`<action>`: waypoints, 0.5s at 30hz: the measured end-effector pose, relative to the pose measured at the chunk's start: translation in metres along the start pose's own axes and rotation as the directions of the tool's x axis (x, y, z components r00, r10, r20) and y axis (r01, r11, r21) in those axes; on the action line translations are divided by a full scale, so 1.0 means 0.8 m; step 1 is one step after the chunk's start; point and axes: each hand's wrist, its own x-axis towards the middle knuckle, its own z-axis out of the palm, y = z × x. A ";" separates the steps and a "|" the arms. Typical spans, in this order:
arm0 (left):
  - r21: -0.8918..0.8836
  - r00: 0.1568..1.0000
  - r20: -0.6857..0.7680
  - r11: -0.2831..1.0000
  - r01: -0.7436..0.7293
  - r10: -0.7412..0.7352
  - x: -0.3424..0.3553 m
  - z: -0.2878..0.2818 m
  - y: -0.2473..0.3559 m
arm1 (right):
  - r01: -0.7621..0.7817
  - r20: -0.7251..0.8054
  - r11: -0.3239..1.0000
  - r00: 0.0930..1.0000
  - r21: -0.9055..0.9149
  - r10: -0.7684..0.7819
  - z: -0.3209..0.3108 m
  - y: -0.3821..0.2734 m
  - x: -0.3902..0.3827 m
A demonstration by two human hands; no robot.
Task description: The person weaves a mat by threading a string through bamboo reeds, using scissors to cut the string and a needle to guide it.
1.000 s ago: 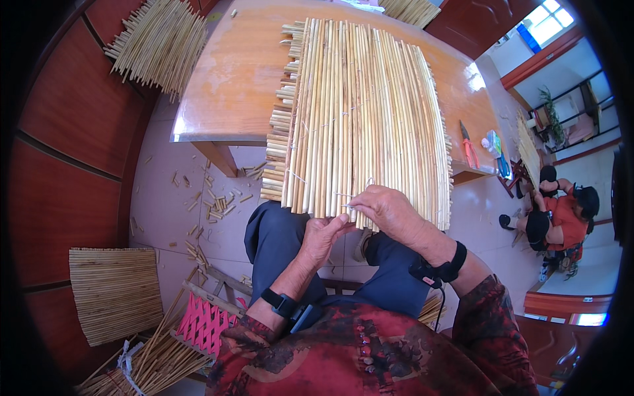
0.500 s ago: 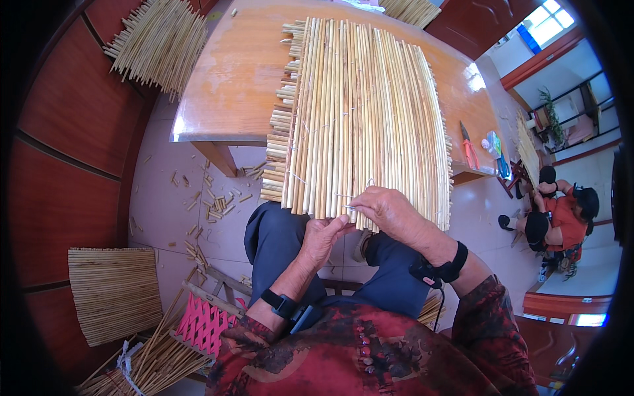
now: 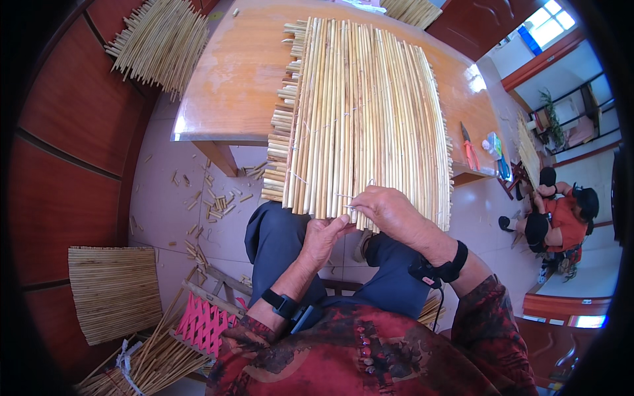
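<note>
Mat of tied stalks (image 3: 373, 119) lies over the table (image 3: 228, 86), overhanging its near edge, where the left hand (image 3: 322, 236) pinches the border, thumb uppermost, and the right hand (image 3: 386, 208) narrows on a thin pale tie (image 3: 343, 195). Likely light, stiff lengthwise, flexible crosswise and brittle-ended, it should hold best by several stalks together.

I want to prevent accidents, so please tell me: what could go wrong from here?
The stick mat overhangs the near edge of the table, so it might tip if the left hand presses hard. The orange-handled pliers lie close to that edge and could be knocked off. Cut stick pieces lie scattered on the floor, so someone may slip.
</note>
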 end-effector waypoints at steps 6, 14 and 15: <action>0.030 1.000 -0.003 1.000 0.002 -0.002 0.002 -0.008 -0.004 | 0.123 0.230 0.951 0.971 -0.285 -0.056 -0.032 -0.043 0.035; 0.131 1.000 -0.022 0.991 0.002 0.001 -0.007 0.001 0.008 | 0.221 0.391 0.911 0.918 -0.349 -0.073 -0.011 -0.061 0.057; 0.129 1.000 -0.022 0.992 0.001 0.002 -0.010 0.006 0.011 | 0.193 0.416 0.908 0.909 -0.373 -0.022 -0.010 -0.066 0.060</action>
